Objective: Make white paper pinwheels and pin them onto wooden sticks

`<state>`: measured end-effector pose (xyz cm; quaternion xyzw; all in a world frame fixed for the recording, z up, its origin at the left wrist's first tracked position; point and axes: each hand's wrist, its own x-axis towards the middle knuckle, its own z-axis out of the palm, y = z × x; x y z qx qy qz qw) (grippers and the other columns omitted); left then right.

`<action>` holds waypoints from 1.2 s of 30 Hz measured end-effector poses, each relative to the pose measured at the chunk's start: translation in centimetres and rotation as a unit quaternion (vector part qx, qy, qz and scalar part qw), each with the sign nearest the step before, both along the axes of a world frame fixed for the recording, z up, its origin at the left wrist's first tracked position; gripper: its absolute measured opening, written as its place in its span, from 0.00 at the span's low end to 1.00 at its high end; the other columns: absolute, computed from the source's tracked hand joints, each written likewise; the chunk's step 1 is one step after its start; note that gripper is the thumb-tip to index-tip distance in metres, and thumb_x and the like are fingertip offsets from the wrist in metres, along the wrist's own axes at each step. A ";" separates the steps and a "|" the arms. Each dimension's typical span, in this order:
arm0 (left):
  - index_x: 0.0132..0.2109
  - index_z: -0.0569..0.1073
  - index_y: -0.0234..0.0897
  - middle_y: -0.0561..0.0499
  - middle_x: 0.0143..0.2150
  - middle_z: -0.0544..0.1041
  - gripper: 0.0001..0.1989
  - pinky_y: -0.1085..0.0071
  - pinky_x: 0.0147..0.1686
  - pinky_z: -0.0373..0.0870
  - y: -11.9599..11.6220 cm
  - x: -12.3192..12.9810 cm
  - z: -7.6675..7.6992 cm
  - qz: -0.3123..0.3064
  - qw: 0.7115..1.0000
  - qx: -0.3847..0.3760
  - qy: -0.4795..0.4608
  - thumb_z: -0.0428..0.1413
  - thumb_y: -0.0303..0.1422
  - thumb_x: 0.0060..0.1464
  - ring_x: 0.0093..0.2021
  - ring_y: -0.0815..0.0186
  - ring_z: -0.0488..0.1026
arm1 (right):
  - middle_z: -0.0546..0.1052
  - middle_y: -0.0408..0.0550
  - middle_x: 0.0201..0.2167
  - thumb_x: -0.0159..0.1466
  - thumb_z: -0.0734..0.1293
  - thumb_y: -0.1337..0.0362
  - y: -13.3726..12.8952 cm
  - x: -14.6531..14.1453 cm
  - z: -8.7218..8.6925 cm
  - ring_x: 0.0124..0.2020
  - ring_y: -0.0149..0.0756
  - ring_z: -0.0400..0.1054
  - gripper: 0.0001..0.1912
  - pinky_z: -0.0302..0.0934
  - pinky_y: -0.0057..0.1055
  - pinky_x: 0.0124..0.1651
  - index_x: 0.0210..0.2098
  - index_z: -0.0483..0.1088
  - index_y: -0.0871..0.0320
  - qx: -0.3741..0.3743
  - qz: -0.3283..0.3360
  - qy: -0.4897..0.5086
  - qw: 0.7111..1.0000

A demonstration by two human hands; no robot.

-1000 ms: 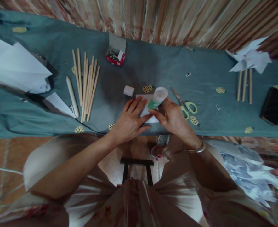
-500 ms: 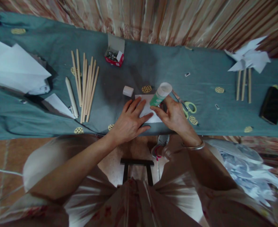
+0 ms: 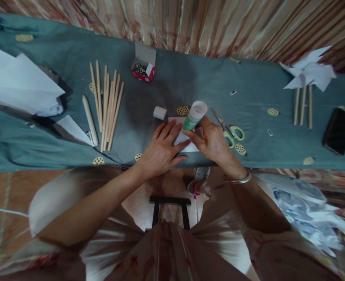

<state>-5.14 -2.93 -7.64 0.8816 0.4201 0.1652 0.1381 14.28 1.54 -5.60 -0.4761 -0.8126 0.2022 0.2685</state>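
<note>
A small sheet of white paper (image 3: 193, 146) lies on the teal cloth in front of me. My left hand (image 3: 160, 150) rests flat on its left part with the fingers spread. In my right hand (image 3: 211, 138) is a green and white glue stick (image 3: 192, 119), tilted, with its lower end at the paper. A white cap (image 3: 159, 112) sits just beyond my left fingertips. Right of my right hand lie scissors (image 3: 231, 132) with light green handles.
Wooden sticks (image 3: 110, 109) and a thicker pale rod (image 3: 90, 121) lie at left, near stacked white paper (image 3: 20, 84). Behind stands an open red box (image 3: 143, 72) of small metal pieces. Far right are a paper pinwheel (image 3: 308, 70) on sticks and a black phone (image 3: 338, 130).
My right hand and the glue stick have moved a little to the left over the paper, and more of the scissors shows. My left hand has stayed in place.
</note>
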 end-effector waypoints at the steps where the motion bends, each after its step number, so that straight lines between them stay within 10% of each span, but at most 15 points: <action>1: 0.60 0.70 0.46 0.43 0.71 0.58 0.23 0.43 0.66 0.50 0.0 0.0 0.0 0.001 1.000 -0.001 -0.002 0.56 0.46 0.59 0.71 0.45 0.50 | 0.74 0.47 0.31 0.67 0.61 0.48 0.0 0.0 0.0 0.37 0.41 0.71 0.16 0.65 0.37 0.39 0.40 0.66 0.55 -0.003 0.002 0.005 1.000; 18: 0.59 0.71 0.46 0.43 0.70 0.59 0.22 0.42 0.65 0.50 0.0 -0.1 -0.2 -0.001 1.000 -0.004 -0.018 0.56 0.46 0.60 0.71 0.44 0.51 | 0.74 0.45 0.29 0.60 0.71 0.50 -0.4 1.4 0.3 0.33 0.37 0.70 0.15 0.66 0.36 0.41 0.34 0.69 0.56 -0.097 -0.064 0.111 0.987; 28: 0.58 0.70 0.41 0.41 0.65 0.67 0.20 0.47 0.64 0.55 0.9 -1.2 1.0 0.000 0.995 0.055 -0.080 0.52 0.44 0.63 0.69 0.49 0.57 | 0.75 0.41 0.27 0.51 0.76 0.49 1.4 1.8 0.6 0.34 0.34 0.70 0.17 0.65 0.33 0.41 0.30 0.74 0.53 -0.261 -0.143 0.449 0.842; 36: 0.62 0.66 0.36 0.41 0.62 0.70 0.23 0.51 0.62 0.62 4.4 -4.1 0.6 0.161 0.984 0.023 -0.077 0.50 0.29 0.60 0.63 0.53 0.65 | 0.76 0.42 0.26 0.48 0.76 0.45 1.6 -0.2 1.1 0.28 0.30 0.64 0.19 0.59 0.31 0.34 0.24 0.75 0.54 -0.319 -0.159 0.470 0.808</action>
